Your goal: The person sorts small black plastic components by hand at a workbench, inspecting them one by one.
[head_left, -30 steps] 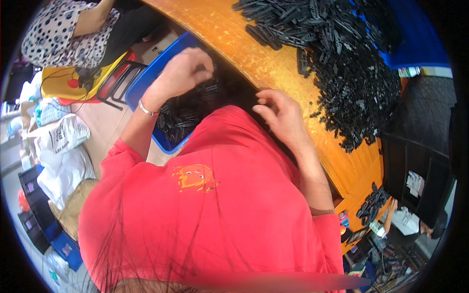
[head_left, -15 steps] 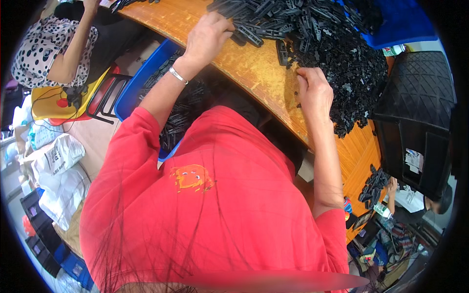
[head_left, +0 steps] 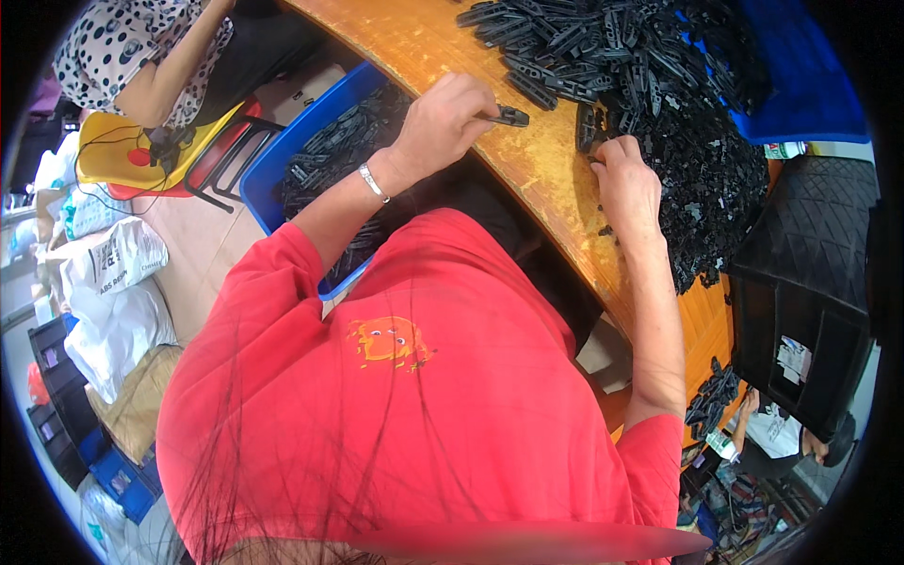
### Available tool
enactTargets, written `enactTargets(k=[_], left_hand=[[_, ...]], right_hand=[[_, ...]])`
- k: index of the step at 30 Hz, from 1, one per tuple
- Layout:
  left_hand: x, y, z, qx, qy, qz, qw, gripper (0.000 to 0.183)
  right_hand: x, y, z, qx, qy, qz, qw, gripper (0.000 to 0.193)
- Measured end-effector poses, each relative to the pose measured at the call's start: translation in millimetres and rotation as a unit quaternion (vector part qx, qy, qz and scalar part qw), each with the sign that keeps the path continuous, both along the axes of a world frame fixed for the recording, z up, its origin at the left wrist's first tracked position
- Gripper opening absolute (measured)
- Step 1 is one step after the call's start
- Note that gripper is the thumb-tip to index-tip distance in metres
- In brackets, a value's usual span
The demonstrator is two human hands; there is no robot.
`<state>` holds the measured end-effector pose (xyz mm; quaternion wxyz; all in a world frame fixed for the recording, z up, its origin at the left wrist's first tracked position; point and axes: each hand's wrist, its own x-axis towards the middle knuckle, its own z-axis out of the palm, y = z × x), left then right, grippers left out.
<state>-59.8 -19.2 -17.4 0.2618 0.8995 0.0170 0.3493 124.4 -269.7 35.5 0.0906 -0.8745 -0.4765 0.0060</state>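
Between the thumb and fingers of my left hand (head_left: 444, 127) is a slim, long black plastic part (head_left: 511, 116), held over the near edge of the wooden table (head_left: 537, 162). My right hand (head_left: 629, 188) rests at the edge of a heap of small black plastic pieces (head_left: 711, 193). Its fingertips are pinched together; whether a small piece is in them, I cannot make out. Just beyond those fingertips another long black part (head_left: 586, 124) stands on the table. Farther off lies a big pile of similar long black parts (head_left: 565, 47).
Below the table edge, on the left, a blue bin (head_left: 266, 174) contains many black parts. A second blue bin (head_left: 805, 85) is at the far right, above a black crate (head_left: 800, 245). Another person sits far left beside a yellow chair (head_left: 104, 155); one more is lower right.
My left hand has drawn back from the pile toward the table edge and now shows a long black part in its fingers. My right hand remains by the small pieces. The whole view has shifted slightly.
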Motion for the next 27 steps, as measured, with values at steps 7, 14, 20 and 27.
enactTargets(k=[7, 14, 20, 27], left_hand=[[2.1, 0.8, 3.4, -0.010, 0.054, 0.039, 0.998, 0.026], [0.7, -20.3, 11.8, -0.199, 0.107, 0.008, 0.974, 0.023], [1.1, -51.8, 8.1, -0.615, 0.081, -0.125, 0.774, 0.029], [-9.2, -57.7, 6.0, -0.782, 0.086, -0.200, 0.584, 0.020]], right_hand=[[-21.3, 2.6, -5.2, 0.147, 0.146, -0.022, 0.978, 0.013], [-49.5, 28.5, -0.4, 0.223, 0.261, -0.051, 0.938, 0.026], [-62.6, 44.4, -9.3, 0.357, 0.383, -0.071, 0.849, 0.024], [-60.9, 37.2, -11.8, 0.365, 0.348, -0.069, 0.861, 0.020]])
